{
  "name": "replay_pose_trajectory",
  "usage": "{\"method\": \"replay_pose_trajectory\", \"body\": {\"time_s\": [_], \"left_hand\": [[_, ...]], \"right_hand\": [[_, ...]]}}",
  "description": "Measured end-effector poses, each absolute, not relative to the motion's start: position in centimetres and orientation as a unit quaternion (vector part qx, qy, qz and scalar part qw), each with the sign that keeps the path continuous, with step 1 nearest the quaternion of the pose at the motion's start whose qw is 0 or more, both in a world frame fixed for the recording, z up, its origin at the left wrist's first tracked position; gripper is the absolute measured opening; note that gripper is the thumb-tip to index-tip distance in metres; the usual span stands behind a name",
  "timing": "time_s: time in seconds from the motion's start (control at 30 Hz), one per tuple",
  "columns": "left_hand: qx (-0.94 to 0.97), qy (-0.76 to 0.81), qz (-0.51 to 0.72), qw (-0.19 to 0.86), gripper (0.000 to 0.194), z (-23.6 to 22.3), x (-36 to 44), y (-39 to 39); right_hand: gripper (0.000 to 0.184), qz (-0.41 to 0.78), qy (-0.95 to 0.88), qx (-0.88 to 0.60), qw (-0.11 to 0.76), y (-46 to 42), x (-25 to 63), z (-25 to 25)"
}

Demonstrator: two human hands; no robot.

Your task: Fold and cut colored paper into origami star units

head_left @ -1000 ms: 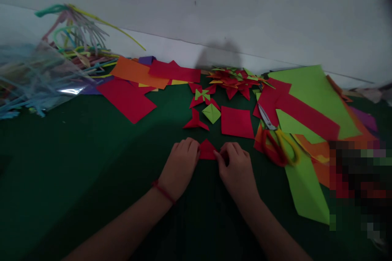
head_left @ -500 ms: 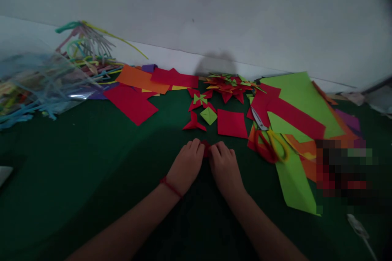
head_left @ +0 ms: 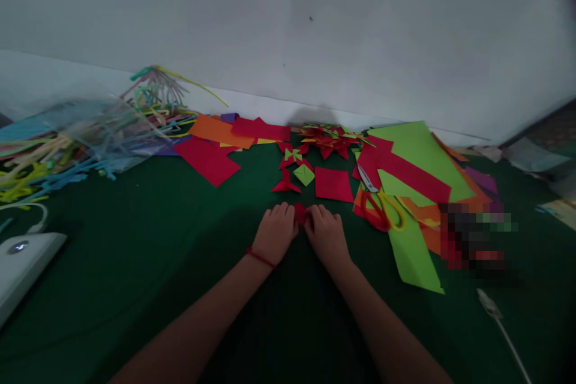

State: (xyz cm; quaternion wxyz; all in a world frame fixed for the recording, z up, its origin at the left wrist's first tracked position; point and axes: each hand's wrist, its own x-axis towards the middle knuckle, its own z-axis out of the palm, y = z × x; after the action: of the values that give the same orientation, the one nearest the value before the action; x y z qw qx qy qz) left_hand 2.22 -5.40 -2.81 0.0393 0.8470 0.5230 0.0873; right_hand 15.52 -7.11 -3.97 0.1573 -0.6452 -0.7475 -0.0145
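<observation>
A small red paper [head_left: 300, 213] lies between my two hands, partly hidden by the fingers. My left hand [head_left: 276, 229] is closed on its left side, with a red string around the wrist. From the right, my right hand [head_left: 326, 231] grips its other edge with curled fingers. Just beyond stands a folded red three-pointed paper piece [head_left: 286, 182]. Beside that lie a folded green paper square [head_left: 304, 174] and a flat red square [head_left: 333, 184]. Farther back is a red star with a green pinwheel centre [head_left: 293, 155].
Scissors [head_left: 382, 210] with red and yellow handles rest on green and orange sheets at right. A pile of folded red and green stars [head_left: 330, 138] sits by the wall. Pipe cleaners [head_left: 157, 96] lie at left, above a white device [head_left: 29, 264]. A white cable [head_left: 506, 333] lies lower right.
The view has shifted, bringing the white device at left further into the picture. Both hands stay on the red paper, of which a little more shows between them.
</observation>
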Motion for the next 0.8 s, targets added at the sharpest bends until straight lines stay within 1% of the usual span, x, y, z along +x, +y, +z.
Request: {"method": "replay_pose_trajectory", "body": {"time_s": [0.23,0.4,0.63,0.8], "left_hand": [[0.846,0.528,0.067,0.043,0.008,-2.3,-0.8,-5.0],[0.844,0.530,0.059,0.050,0.010,-2.1,-1.3,-4.8],[0.843,0.528,0.061,0.078,0.010,-2.0,-1.4,-4.7],[0.842,0.524,0.073,0.104,0.011,-2.0,-1.5,-4.6]], "right_hand": [[0.013,-0.009,-0.742,-0.648,0.169,-7.6,15.7,-3.9],[0.017,-0.016,-0.727,-0.664,0.175,-8.1,15.8,-3.8],[0.018,-0.013,-0.707,-0.690,0.155,-8.4,16.7,-3.5],[0.018,0.012,-0.711,-0.690,0.139,-8.7,17.6,-3.1]]}}
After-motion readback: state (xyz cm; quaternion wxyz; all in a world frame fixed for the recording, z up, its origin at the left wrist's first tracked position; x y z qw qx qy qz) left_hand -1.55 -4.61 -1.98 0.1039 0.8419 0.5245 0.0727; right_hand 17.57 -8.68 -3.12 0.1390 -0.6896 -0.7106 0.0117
